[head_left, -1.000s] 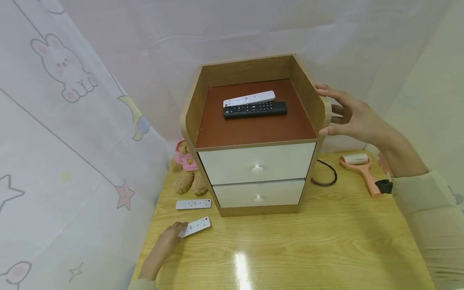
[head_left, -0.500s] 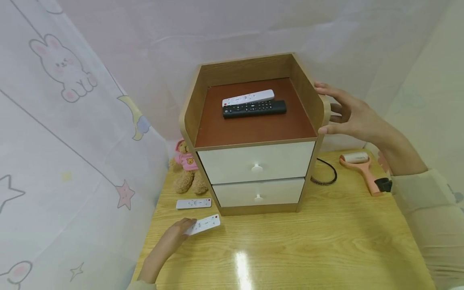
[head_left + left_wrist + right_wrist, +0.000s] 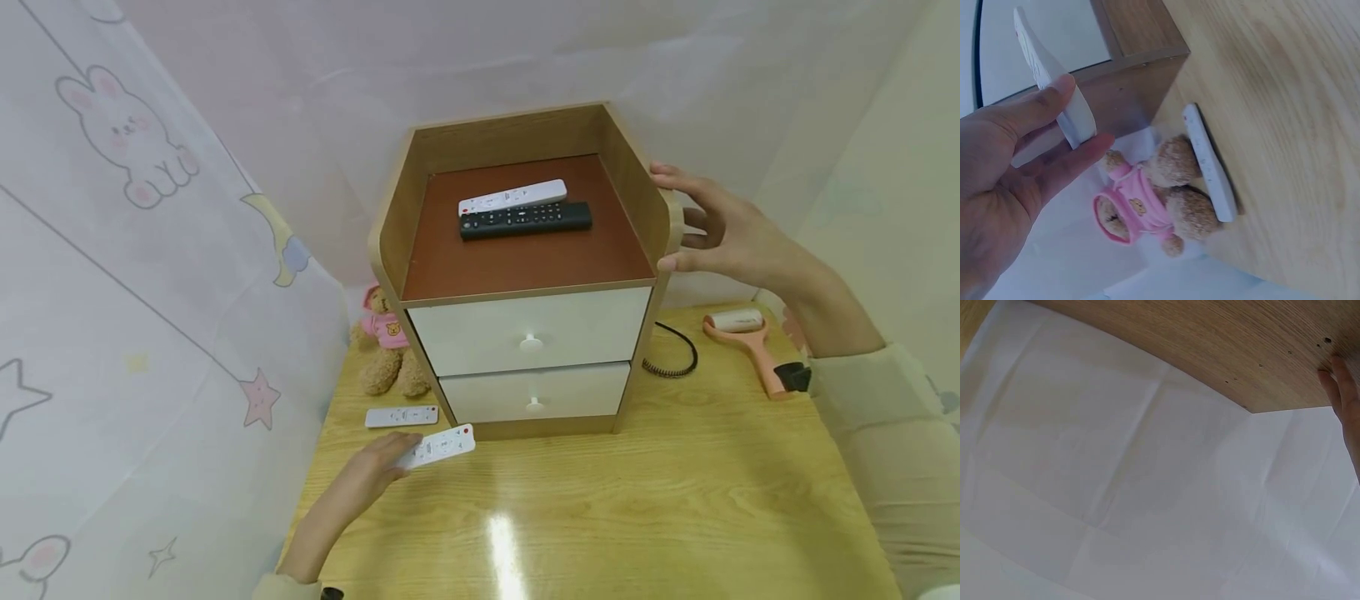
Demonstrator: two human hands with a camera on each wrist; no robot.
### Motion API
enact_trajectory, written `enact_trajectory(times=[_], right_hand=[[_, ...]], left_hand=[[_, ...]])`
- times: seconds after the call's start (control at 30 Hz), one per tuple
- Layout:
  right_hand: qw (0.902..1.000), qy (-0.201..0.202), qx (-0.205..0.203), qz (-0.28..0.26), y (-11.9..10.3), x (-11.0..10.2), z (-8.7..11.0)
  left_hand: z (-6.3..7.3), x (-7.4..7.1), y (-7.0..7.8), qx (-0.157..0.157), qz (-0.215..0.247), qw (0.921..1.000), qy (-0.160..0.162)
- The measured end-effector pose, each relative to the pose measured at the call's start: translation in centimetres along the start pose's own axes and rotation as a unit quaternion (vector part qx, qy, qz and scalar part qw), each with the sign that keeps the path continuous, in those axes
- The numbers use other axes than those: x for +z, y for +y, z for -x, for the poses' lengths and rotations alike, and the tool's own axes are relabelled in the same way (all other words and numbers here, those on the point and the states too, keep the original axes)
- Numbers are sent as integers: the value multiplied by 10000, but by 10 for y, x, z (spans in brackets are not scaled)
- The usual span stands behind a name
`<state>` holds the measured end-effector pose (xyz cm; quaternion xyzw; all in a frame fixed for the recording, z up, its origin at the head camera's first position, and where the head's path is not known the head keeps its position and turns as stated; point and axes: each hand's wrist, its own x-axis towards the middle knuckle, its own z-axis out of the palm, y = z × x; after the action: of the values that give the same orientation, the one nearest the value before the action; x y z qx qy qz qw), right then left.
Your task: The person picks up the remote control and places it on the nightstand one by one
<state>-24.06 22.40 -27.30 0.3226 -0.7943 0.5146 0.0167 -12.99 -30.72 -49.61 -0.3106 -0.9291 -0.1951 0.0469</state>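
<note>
While left grip (image 3: 375, 467) pinches white remote (image 3: 442, 447), right grip (image 3: 731, 235) spread against cabinet (image 3: 480, 337), teddy (image 3: 387, 332) left, lint roller (image 3: 746, 337) right.

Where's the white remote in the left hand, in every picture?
Head view: the held white remote is below and left of the middle, in the left hand.
Left wrist view: it's at the upper left, pinched by thumb and fingers.
Right wrist view: it isn't there.
Shared landmark: the wooden cabinet, central in the head view, upper left in the left wrist view, along the top in the right wrist view.
</note>
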Motion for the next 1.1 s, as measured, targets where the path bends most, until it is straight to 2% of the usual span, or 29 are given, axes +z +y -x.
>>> enact_trajectory(times=[0.23,0.53,0.7,0.87,0.97,1.1], right_hand=[[9999,-44,129,21,-1,-1,0],[9999,-86,113,-24,-2,-1,-1],[9999,-86,80,-80,-2,0,-1],[9997,-99,-29,-228,0,0,0],[9994,-103,-53,-326,0,0,0],[9991,-123,-52,-398,0,1,-1]], left_hand=[[-10,-17,16,162,-280,9994,103],[-22,-41,29,572,-387,9962,530],[-28,-55,39,880,-451,9908,924],[-40,-72,51,1233,-626,9816,1320],[-47,-82,57,1391,-729,9774,1415],[-53,-94,64,1468,-778,9762,1393]])
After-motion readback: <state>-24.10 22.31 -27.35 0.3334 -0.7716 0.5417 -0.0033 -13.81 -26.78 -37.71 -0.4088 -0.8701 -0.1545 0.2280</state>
